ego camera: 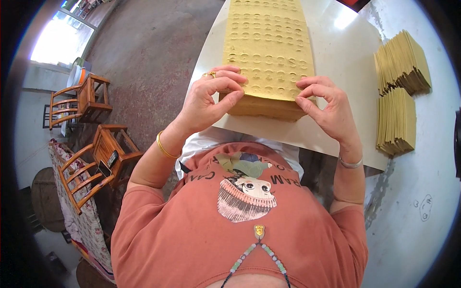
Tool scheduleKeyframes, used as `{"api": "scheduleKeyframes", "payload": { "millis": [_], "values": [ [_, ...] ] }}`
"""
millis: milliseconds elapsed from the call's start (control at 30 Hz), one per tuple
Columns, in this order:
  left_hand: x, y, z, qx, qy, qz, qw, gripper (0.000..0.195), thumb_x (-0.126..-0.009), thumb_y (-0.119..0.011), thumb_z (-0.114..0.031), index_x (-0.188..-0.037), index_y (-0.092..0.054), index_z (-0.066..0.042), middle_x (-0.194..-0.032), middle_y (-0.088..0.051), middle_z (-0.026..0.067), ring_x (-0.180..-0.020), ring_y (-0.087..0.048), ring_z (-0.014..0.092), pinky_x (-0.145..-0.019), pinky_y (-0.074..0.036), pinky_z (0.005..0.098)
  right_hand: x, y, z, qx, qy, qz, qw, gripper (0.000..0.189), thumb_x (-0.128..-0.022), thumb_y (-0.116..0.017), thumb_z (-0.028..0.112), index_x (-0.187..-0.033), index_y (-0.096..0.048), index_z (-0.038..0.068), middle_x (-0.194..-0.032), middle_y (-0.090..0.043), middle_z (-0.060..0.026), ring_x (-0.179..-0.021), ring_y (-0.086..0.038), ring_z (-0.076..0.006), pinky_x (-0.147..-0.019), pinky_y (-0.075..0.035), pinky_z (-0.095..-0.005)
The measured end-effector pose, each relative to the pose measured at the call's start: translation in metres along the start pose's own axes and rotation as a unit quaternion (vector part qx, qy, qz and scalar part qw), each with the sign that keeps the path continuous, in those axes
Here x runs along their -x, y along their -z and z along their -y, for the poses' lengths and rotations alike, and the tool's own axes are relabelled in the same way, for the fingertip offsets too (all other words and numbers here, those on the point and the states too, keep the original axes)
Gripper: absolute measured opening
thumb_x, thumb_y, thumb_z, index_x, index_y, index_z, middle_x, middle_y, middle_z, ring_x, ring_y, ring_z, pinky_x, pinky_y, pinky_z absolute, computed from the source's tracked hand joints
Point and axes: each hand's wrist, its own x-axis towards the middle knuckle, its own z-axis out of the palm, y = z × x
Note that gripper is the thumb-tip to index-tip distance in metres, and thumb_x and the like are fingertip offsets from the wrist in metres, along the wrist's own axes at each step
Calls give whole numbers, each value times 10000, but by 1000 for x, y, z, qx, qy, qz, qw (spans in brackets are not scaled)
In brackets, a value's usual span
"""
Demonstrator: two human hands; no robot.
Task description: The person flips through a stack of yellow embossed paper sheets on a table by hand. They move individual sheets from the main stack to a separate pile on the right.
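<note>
A thick stack of yellow paper [266, 108] lies on the white table right in front of me, its long side running away from my body. Rows of punched curved cuts cover the top sheet [268, 54]. My left hand [210, 97] pinches this sheet between thumb and fingers at its near left corner. At the near right corner, the thumb and index finger of my right hand [327, 104] hold the same edge. Between the two hands, the sheet's near edge looks slightly raised from the paper below.
Folded yellow paper bundles [396, 120] stand at the right, against the wall, with another group [403, 63] beyond them. The white table [338, 46] has its near right corner [381, 167] beside my right forearm. Wooden chairs [119, 151] stand on the floor at left, one bearing a phone [112, 158].
</note>
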Motion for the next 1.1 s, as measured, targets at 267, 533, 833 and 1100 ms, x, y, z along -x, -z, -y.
{"api": "scheduleKeyframes", "payload": {
  "millis": [267, 533, 833, 1100],
  "values": [
    [1, 1, -2, 24, 7, 6, 1000, 89, -831, -643, 20, -889, -696, -21, -1097, -709, 88, -1225, -568, 271, -1002, -458, 373, -1, -5, 9, 30, -34, -11, 999, 107, -791, -726, 101, -794, -684, 3, -1020, -693, -116, -965, -638, -243, -822, -509, -327],
    [0, -1, 2, 10, -19, -21, 1000, 36, -811, -667, -45, -833, -689, -27, -1024, -721, 80, -1156, -610, 271, -947, -471, 362, -1, -8, 12, 60, -19, -20, 998, 94, -782, -712, 92, -772, -677, 6, -1023, -692, -116, -997, -628, -260, -830, -511, -347],
    [-2, -1, -7, 4, 15, -6, 1000, 96, -816, -609, 32, -855, -690, -4, -1083, -710, 94, -1223, -563, 272, -1005, -457, 373, 1, -10, 13, 62, -17, -28, 998, 89, -783, -702, 87, -768, -667, 6, -1031, -688, -111, -1012, -619, -264, -858, -505, -346],
    [-4, -6, -6, -5, 7, -47, 999, 65, -822, -649, -42, -832, -686, 11, -1005, -722, 96, -1126, -624, 277, -905, -506, 345, 2, -11, 7, 54, -13, -37, 998, 101, -819, -680, 79, -781, -652, -10, -1027, -685, -112, -1011, -612, -271, -853, -501, -356]
  ]
}}
